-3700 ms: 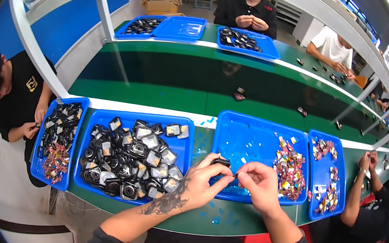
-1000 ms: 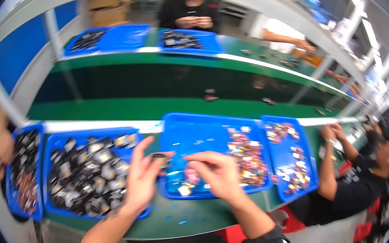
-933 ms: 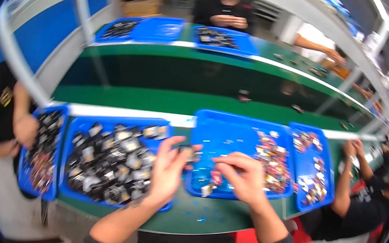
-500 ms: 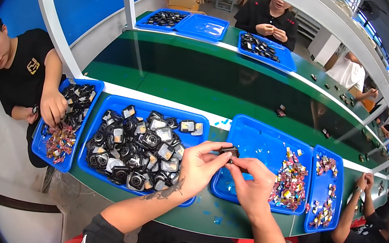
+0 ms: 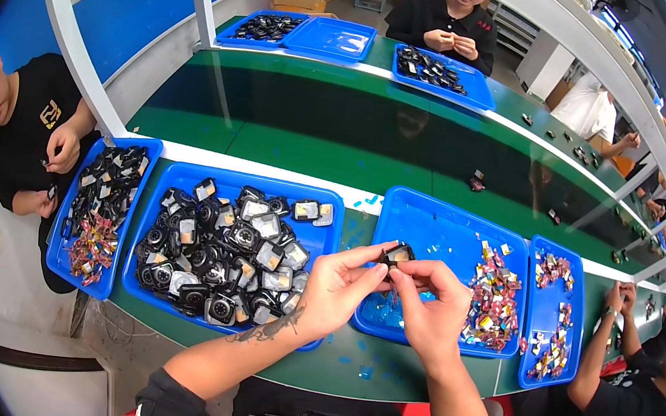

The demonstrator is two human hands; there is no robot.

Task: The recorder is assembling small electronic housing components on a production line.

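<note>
Remotely, I see the left hand (image 5: 337, 290) grasping a black case (image 5: 400, 254), the right hand (image 5: 432, 310) pinching its near edge.

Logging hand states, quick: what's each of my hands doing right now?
Left hand: closed, pinching a black smartwatch case.
Right hand: closed, touching that case; whether it pinches a separate part cannot be told.

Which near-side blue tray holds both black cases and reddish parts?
The leftmost tray: black cases behind, reddish parts in front. The other three show only one or the other.
</note>
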